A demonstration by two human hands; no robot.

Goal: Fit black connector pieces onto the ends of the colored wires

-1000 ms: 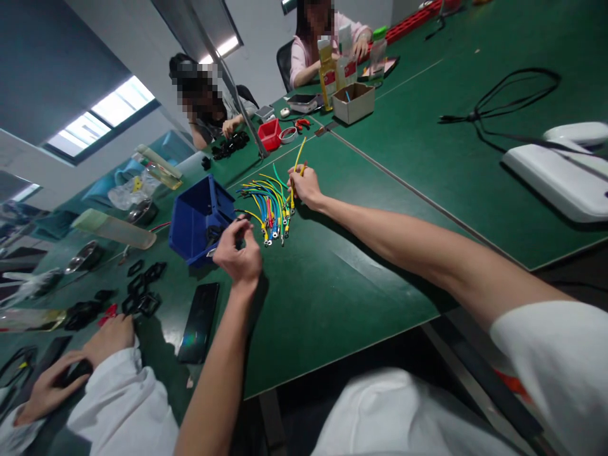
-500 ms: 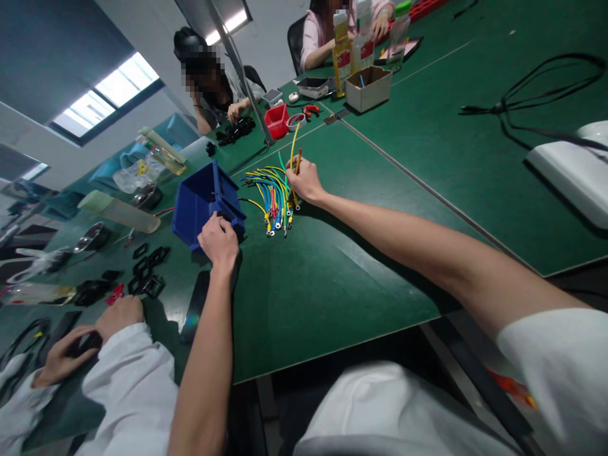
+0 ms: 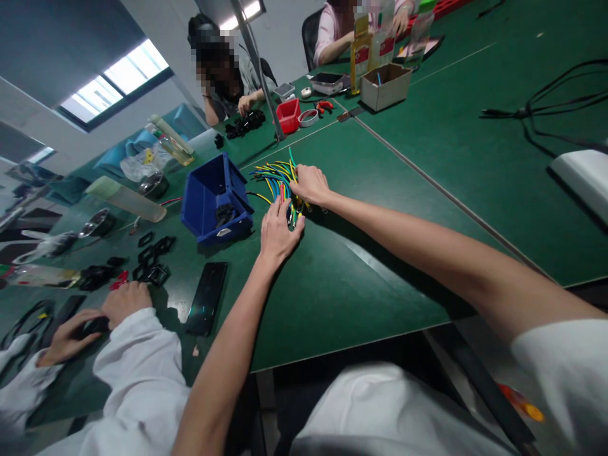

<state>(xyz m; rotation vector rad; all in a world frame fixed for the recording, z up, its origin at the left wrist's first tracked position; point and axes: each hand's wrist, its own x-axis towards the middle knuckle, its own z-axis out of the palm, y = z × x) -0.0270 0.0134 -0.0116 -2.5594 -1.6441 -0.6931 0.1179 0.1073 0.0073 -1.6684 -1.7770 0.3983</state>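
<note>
A bunch of short wires (image 3: 273, 172), yellow, blue, green and red, lies on the green table, with metal ring terminals on the near ends. My right hand (image 3: 312, 184) is closed over wires on the right side of the bunch; its fingertips are partly hidden. Over the near ends lies my left hand (image 3: 277, 233), its fingers stretched out and thumb apart, touching the wires. To the left stands a blue plastic bin (image 3: 209, 202) holding dark pieces. One yellow-and-black wire runs from near the bin towards the bunch.
A black phone (image 3: 208, 297) lies left of my left forearm. Beside it, a co-worker's hands (image 3: 127, 303) handle a dark object near black square frames (image 3: 151, 263). Further back are a metal pole, a red bin (image 3: 288, 116), a cardboard box (image 3: 386, 87) and bottles. Two people sit across.
My left hand has left the blue bin and moved right onto the wire ends. My right hand has lowered; the yellow and brown wires it held upright no longer stick up.
</note>
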